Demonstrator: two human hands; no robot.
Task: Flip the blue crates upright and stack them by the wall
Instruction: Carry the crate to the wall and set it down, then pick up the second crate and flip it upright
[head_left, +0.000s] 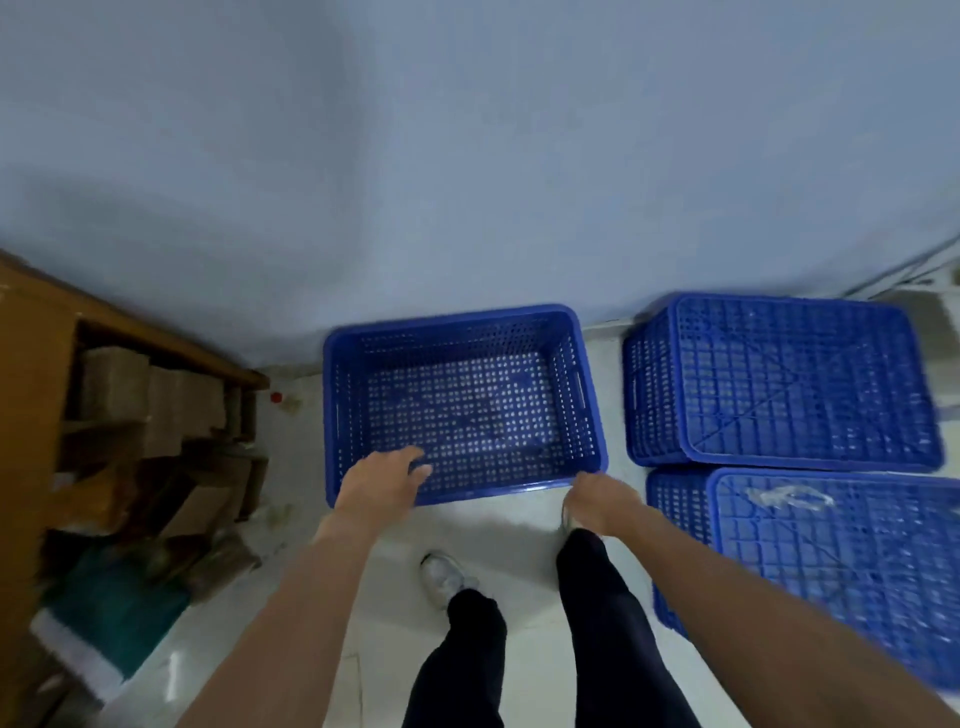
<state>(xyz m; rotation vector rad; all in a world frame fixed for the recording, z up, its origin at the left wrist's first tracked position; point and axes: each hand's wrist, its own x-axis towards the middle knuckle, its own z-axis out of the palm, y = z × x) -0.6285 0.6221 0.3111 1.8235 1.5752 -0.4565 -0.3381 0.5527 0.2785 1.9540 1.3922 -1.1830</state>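
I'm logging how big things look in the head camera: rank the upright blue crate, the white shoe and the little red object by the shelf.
Largest to smallest as they appear:
1. upright blue crate
2. white shoe
3. red object, a tiny dot farther from the camera, so its real size is unsure

Perforated plastic crates (779, 379); glossy tiled floor (519, 525)

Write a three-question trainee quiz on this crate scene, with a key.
1. True or false: the upright crate by the wall holds boxes.
2. How many crates lie upside down on the right?
3. The left hand is at: A) the upright crate's near rim B) the wooden shelf C) a shoe.

Key: 1 false, it is empty. 2 two: the far overturned crate and the near overturned crate. 3 A.
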